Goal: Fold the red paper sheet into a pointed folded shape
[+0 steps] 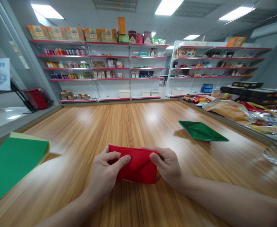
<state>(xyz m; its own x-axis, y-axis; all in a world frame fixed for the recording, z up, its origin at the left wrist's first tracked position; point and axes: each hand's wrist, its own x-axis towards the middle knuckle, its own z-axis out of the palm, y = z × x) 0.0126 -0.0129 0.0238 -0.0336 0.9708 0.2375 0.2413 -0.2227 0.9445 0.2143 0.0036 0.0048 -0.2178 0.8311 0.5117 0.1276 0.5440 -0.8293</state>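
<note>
from my remote seat i've got l hand (106, 171) & r hand (169, 167) each pinching an end of the folded red paper (139, 167), front-centre over the table (100, 126). i'd line edges up b4 pressing creases, w/ light even grip. can't see most fingers or back layers, nor if its bottom touches wood; green sheet (15, 164) cut off at l edge.

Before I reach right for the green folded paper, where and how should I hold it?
Pinch the green folded paper by its left edge, coming from the near left with the right hand: the shadow beneath suggests that edge is lifted, so a finger could probably slip under.
</note>
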